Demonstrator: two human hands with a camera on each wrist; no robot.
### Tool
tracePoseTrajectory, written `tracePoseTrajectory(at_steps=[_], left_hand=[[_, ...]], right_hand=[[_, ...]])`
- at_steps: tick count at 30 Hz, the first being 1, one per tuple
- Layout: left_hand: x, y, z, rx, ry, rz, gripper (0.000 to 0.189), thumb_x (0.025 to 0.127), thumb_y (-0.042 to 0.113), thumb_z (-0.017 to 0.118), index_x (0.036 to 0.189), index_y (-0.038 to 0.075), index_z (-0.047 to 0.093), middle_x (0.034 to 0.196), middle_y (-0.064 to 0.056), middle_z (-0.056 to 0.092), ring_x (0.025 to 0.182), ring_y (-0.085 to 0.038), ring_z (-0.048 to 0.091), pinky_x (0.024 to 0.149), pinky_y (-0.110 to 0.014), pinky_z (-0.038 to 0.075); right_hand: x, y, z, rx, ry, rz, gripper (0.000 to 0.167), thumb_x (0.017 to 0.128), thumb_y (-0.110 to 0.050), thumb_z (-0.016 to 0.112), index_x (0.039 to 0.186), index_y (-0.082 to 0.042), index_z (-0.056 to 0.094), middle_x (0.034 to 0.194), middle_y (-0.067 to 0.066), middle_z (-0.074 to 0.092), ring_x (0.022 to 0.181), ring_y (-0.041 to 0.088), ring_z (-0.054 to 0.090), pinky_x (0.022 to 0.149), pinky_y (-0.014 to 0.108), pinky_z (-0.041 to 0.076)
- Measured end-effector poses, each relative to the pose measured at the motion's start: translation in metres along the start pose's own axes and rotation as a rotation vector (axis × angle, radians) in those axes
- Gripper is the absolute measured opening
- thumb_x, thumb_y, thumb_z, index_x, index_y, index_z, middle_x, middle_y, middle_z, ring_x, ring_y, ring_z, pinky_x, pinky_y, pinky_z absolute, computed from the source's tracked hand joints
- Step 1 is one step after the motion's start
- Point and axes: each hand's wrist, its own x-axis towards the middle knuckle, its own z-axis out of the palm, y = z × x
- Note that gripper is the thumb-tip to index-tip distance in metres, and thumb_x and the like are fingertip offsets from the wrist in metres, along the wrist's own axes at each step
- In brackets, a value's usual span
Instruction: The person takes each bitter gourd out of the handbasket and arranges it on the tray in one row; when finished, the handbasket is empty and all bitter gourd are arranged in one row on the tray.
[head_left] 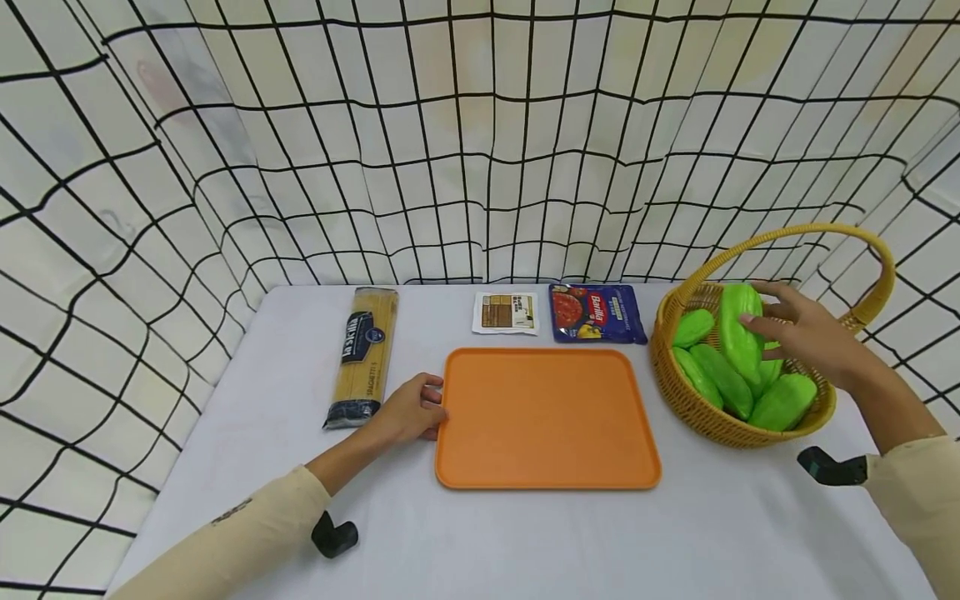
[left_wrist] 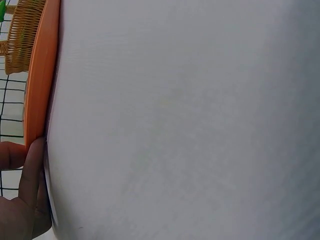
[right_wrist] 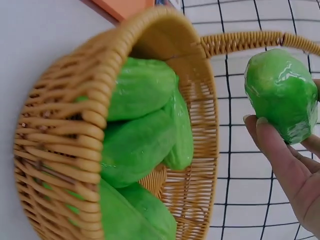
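My left hand (head_left: 411, 408) pinches the left edge of an orange tray (head_left: 547, 417); in the left wrist view its fingers (left_wrist: 32, 172) meet the tray rim (left_wrist: 40, 85). On the right, my right hand (head_left: 813, 337) grips a shiny, thick green vegetable (head_left: 741, 337), its exact kind unclear. The right wrist view has this green vegetable (right_wrist: 281, 95) end-on between thumb and fingers, above the wicker basket (right_wrist: 95, 115). Several similar green vegetables (head_left: 720, 379) lie inside the basket (head_left: 697, 421), whose tall handle arches behind the right hand.
Left of the tray lies a spaghetti pack (head_left: 367, 358). Behind the tray are a small white packet (head_left: 506, 313) and a blue Barilla pouch (head_left: 597, 313). A black wire grid (head_left: 487, 158) encloses the back and sides of the white table (head_left: 525, 542).
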Motion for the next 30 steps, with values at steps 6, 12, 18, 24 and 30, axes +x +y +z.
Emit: tracePoseTrajectory(at_steps=[6,12,18,24,30], left_hand=[[0.0,0.0,0.0,-0.01,-0.002,-0.003,0.056,0.091,0.003,0.065,0.143,0.004,0.044,0.119,-0.015,0.055,0.089,-0.02,0.065,0.068,-0.03,0.064],[0.001,-0.001,0.001,-0.01,0.0,0.006,0.056,0.091,0.003,0.065,0.143,0.003,0.044,0.119,-0.016,0.055,0.09,-0.021,0.065,0.068,-0.029,0.064],[0.003,-0.004,0.001,-0.027,-0.001,0.029,0.054,0.091,0.005,0.063,0.142,0.002,0.045,0.119,-0.016,0.055,0.088,-0.02,0.065,0.069,-0.031,0.064],[0.004,-0.005,0.001,-0.026,0.008,0.024,0.053,0.091,0.005,0.061,0.142,0.002,0.045,0.118,-0.016,0.055,0.083,-0.018,0.067,0.067,-0.031,0.064],[0.003,-0.004,0.0,-0.031,0.002,0.025,0.053,0.092,0.004,0.06,0.142,0.001,0.045,0.117,-0.016,0.055,0.083,-0.018,0.067,0.068,-0.031,0.064]], right_hand=[[-0.016,-0.006,0.004,0.003,-0.013,-0.009,0.08,0.103,-0.044,0.05,0.163,-0.015,0.005,0.158,0.036,0.021,0.113,0.021,0.062,0.081,0.036,0.063],[-0.028,-0.01,0.013,0.004,-0.02,-0.042,0.077,0.103,-0.038,0.053,0.162,-0.011,0.011,0.156,0.034,0.026,0.106,0.003,0.059,0.077,0.027,0.062],[-0.035,-0.014,0.026,0.058,-0.021,-0.069,0.074,0.103,-0.034,0.055,0.161,-0.012,0.015,0.156,0.034,0.027,0.131,0.05,0.044,0.075,0.027,0.061],[-0.041,-0.023,0.044,0.122,-0.049,-0.103,0.068,0.103,-0.033,0.054,0.159,-0.015,0.021,0.152,0.032,0.033,0.116,0.019,0.06,0.075,0.031,0.062],[-0.042,-0.037,0.062,0.191,-0.098,-0.116,0.067,0.103,-0.031,0.054,0.158,-0.015,0.02,0.15,0.033,0.036,0.099,0.006,0.063,0.074,0.035,0.063]])
